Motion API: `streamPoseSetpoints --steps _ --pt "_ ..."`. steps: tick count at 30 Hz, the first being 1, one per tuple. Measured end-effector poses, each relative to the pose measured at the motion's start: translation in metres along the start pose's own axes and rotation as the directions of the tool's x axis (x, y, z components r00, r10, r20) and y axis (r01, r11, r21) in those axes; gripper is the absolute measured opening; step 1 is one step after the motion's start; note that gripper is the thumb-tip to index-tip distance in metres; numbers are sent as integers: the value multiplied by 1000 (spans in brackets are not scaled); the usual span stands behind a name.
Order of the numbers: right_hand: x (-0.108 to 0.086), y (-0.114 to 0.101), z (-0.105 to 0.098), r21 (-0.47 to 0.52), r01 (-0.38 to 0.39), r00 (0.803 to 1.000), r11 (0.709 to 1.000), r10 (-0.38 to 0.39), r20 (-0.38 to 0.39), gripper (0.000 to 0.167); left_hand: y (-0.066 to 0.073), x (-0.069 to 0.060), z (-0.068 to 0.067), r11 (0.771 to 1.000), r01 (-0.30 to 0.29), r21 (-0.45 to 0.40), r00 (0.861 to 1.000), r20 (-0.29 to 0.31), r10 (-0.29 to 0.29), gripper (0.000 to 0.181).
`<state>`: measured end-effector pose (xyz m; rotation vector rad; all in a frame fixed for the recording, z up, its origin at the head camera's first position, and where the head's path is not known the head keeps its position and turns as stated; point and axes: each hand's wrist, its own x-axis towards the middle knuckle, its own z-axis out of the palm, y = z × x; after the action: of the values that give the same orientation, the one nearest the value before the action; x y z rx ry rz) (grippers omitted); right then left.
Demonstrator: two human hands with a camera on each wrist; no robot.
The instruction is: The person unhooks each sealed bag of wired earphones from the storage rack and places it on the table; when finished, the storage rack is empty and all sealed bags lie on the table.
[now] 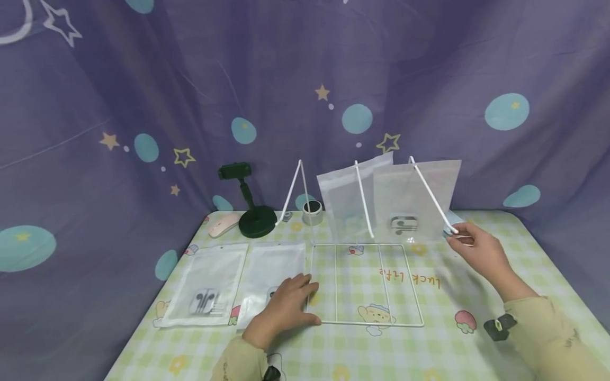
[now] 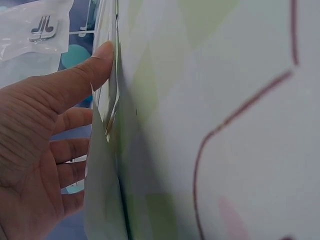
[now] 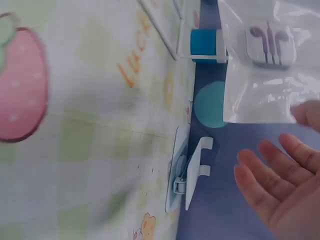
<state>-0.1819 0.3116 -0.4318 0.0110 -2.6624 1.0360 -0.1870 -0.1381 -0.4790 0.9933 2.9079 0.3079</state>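
A white wire rack [image 1: 423,324] stands on the table, with three long prongs slanting up above its base. Two translucent zip bags hang from it: one from the middle prong, bag [image 1: 340,196], and one from the right prong, bag [image 1: 429,185], which has white earphones in a case near its bottom. My left hand [image 1: 286,304] rests at the base's left side, fingers spread, thumb at the front corner. Beside the right prong's tip is my right hand [image 1: 483,256]; in the right wrist view its fingers [image 3: 270,175] are spread and its thumb is near the bag's edge.
Two more zip bags, the far-left bag [image 1: 207,275] and the bag [image 1: 278,259] partly under my left hand, lie on the checked tablecloth. Behind them are a pale mouse [image 1: 224,225], a dark green phone stand [image 1: 257,221] and a small round pot [image 1: 312,214]. A light-blue folding stand [image 3: 195,175] is at back right.
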Motion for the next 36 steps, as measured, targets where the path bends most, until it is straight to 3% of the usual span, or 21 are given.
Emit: streamPoseSetpoints --steps 5,9,13,18,23,36 --pt "18 3 4 157 -39 991 987 18 134 65 -1 -1 2 1000 14 -5 1000 7 -14 81" --pt "27 -1 10 230 -42 984 972 0 181 57 -1 -2 3 1000 19 -6 1000 6 -19 80" --pt "33 -7 16 238 -43 985 970 2 170 40 -2 -3 3 1000 21 -12 1000 1 -21 80" --pt "35 -14 22 207 -79 989 975 51 139 44 -3 -4 4 1000 25 -17 1000 -4 -26 81" --pt "33 -19 24 165 -95 985 982 68 159 46 -3 -6 4 1000 26 -2 1000 -13 -26 84" --pt "3 -11 10 267 -48 996 962 26 85 37 0 -4 2 1000 21 11 1000 -4 -21 86"
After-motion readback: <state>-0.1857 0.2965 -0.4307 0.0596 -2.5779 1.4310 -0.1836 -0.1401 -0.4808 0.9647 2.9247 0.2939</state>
